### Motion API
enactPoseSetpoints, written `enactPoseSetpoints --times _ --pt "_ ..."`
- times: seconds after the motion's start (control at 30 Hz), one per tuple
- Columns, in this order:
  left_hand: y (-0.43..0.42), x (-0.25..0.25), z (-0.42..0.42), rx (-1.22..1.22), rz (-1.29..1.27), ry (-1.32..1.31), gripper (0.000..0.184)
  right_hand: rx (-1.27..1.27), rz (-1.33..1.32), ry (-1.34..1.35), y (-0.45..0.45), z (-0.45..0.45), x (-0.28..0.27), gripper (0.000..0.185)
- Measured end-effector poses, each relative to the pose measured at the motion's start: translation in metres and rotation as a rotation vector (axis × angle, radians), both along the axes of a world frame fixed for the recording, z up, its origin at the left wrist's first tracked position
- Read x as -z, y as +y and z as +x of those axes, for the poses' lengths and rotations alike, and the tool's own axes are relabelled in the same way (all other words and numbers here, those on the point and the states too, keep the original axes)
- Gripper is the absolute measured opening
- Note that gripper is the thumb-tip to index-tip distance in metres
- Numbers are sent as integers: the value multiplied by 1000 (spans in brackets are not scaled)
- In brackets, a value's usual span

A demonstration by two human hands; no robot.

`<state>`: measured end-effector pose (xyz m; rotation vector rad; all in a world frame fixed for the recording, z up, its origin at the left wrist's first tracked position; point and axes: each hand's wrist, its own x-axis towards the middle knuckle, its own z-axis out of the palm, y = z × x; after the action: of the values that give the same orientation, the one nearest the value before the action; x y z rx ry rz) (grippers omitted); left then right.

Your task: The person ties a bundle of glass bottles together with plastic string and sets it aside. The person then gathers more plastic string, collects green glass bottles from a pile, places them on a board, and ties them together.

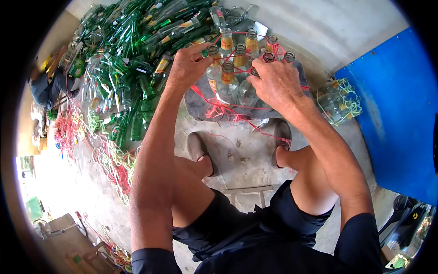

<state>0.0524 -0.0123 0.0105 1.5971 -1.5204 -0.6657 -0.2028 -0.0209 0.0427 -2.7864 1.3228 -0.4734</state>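
Several clear glass bottles (227,91) with yellow labels on their necks stand upright in a close group on a low grey board (196,109). Red string (235,71) runs around and between the necks. My left hand (189,64) is at the left side of the group, thumb and forefinger closed at the neck of the leftmost bottle. On the right, my right hand (279,84) has its fingers bent over the bottle necks at the front right; its fingertips are partly hidden. Loose red string (219,109) lies tangled on the board's front and hangs towards my right foot.
A large heap of green bottles (132,45) lies at the upper left. Tangled red and green string (116,169) lies on the floor left. Bottles bundled in green string (338,102) lie right, beside a blue panel (388,109). Another person (50,84) sits far left.
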Motion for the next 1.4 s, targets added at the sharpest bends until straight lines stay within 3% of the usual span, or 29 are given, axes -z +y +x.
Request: enactPoseSetpoints --times 0.17,0.77,1.1,1.4 --pt "4 -4 4 -8 -17 -37 44 -15 37 -116 -4 -4 -1 21" --pt "56 -13 -50 22 -53 -71 33 -14 84 -20 -43 -45 -15 25" --pt "60 -28 -53 116 -111 -463 37 30 103 -10 -42 -48 -15 30" --pt "52 -46 -47 260 -177 -826 22 0 82 -26 -41 -50 -11 36"
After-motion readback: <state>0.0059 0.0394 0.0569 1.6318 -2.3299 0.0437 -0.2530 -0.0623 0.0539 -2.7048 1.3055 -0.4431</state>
